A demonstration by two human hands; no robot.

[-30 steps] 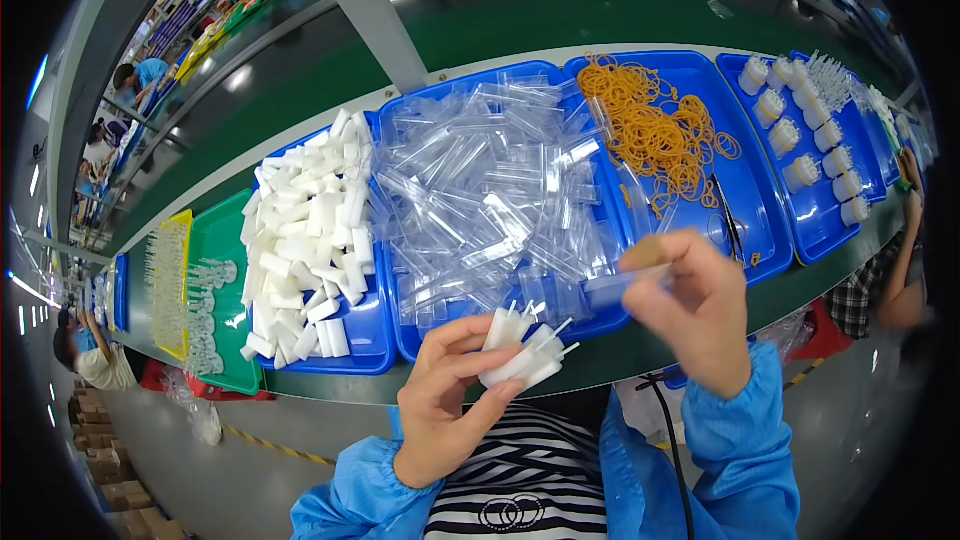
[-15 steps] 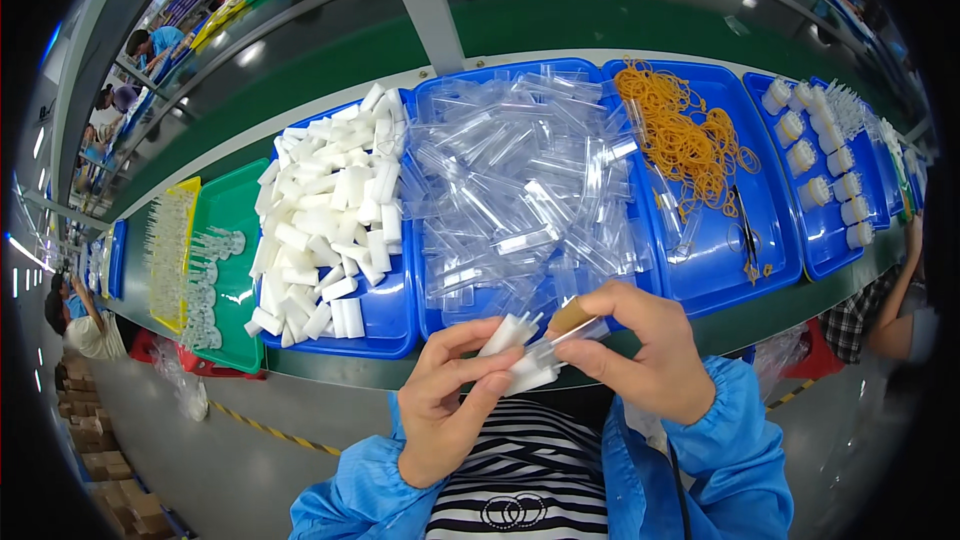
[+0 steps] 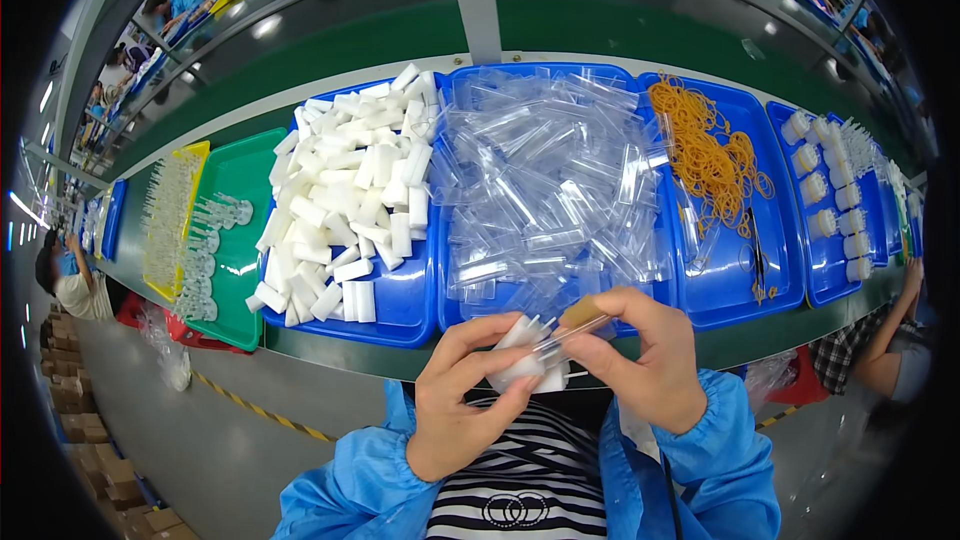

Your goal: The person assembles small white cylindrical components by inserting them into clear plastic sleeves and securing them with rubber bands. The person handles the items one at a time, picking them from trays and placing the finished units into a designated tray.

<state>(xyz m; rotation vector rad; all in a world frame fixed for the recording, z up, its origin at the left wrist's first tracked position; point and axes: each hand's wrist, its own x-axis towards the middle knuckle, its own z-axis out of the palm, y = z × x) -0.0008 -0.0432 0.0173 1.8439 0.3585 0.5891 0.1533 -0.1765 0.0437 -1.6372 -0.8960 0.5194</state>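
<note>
My left hand is closed round a bundle of white foam pieces, from which thin white stems stick out. My right hand pinches a clear plastic sleeve between thumb and index finger. One end of the sleeve meets the foam and stems; whether it goes over any of them is hard to make out. A tan covering wraps the tip of my right index finger. Both hands are in front of my striped shirt, by the near edge of the bench.
Blue trays line the bench, with white foam blocks, clear sleeves, orange rubber bands beside tweezers, and white ribbed parts. A green tray and yellow tray stand left. Other people sit at both sides.
The whole view has shifted, so the trays appear farther right. My fingers keep their hold on the foam and sleeve; the sleeve now lies more across the front of the foam.
</note>
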